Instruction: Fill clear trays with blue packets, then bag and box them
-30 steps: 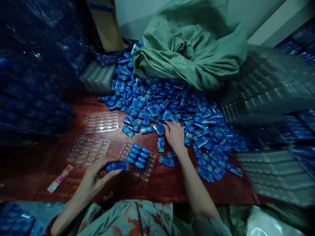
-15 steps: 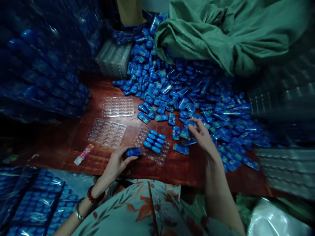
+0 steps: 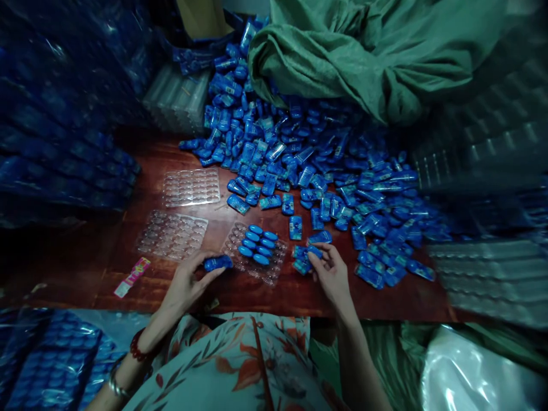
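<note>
My left hand point(image 3: 190, 279) is closed around the end of a small blue wrapped packet point(image 3: 218, 262), just left of a clear plastic tray point(image 3: 274, 274). Several glossy blue oval pieces point(image 3: 257, 245) sit in the middle of that tray, with bare pockets around them. On the tray's right side, my right hand point(image 3: 331, 271) pinches another blue packet point(image 3: 314, 251) between thumb and fingers. More blue packets point(image 3: 301, 265) lie beside or under its fingertips; whether they are gripped too, I cannot tell.
A large heap of blue packets point(image 3: 282, 142) covers the back and right of the wooden table point(image 3: 162, 285). Two clear trays and a pink strip point(image 3: 132, 277) lie at left. Green cloth point(image 3: 363, 68) hangs over the heap. Tray stacks point(image 3: 177, 97) stand behind and at right.
My right hand has come from the heap's edge down and toward the tray, bringing blue packets along. My left hand still holds its packet. The whole view has shifted slightly.
</note>
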`<state>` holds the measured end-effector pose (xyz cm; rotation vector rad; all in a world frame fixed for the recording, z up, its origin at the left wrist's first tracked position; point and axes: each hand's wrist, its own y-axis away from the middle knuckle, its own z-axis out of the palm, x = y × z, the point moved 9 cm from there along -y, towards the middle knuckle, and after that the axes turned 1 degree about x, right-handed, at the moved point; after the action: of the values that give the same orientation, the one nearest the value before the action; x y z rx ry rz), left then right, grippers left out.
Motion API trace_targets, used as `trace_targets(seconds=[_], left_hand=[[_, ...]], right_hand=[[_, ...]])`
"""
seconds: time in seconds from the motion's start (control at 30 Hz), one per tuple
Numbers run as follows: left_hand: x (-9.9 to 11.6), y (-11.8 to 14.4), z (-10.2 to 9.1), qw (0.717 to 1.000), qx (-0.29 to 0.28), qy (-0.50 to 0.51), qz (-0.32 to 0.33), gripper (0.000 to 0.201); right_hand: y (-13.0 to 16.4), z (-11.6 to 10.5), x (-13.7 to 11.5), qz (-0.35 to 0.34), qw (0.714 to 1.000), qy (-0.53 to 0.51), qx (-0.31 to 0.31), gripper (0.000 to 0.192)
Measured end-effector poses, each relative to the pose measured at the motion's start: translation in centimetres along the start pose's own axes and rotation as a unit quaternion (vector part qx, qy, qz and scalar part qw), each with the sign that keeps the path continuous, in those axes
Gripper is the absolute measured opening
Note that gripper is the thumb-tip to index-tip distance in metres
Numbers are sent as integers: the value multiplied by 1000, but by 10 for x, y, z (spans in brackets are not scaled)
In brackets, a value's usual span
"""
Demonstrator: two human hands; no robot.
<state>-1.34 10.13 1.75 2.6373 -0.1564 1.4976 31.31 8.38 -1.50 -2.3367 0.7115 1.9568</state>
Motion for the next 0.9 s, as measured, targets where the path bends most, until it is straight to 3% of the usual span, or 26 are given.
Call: trace_targets(seconds=[0.1, 0.23, 0.33, 0.47, 0.53, 0.63, 0.73, 0.8, 0.9], left_hand=[[2, -2, -11, 997, 68, 21, -11, 26], [-5, -25, -25, 988, 145, 54, -26, 28], [-13, -59, -13, 990, 129, 55, 2, 28], [-18, -93, 8, 995, 80, -56, 37, 17], [-20, -101, 11, 987, 65, -141, 32, 12], [-14, -108, 3, 963, 81, -254, 28, 14], [-3, -126, 9, 956, 48, -284, 53, 22], [0, -143, 22, 956, 4, -288, 58, 32], [3, -166, 39, 954, -30, -292, 61, 48]], right_hand=[[20, 13, 1, -13, 999, 2, -29, 39], [14, -7, 4, -29, 997, -13, 64, 40], [-14, -8, 1, -26, 994, -41, 98, 44], [-59, 30, -17, -52, 998, -23, 38, 45], [-73, 42, -32, -94, 994, 42, 27, 39], [-80, 42, -51, -157, 954, 246, 62, 33], [-78, 39, -46, -123, 892, 431, 49, 35], [-74, 46, -37, -94, 862, 498, 3, 39], [-68, 63, -35, -110, 837, 534, -38, 36]])
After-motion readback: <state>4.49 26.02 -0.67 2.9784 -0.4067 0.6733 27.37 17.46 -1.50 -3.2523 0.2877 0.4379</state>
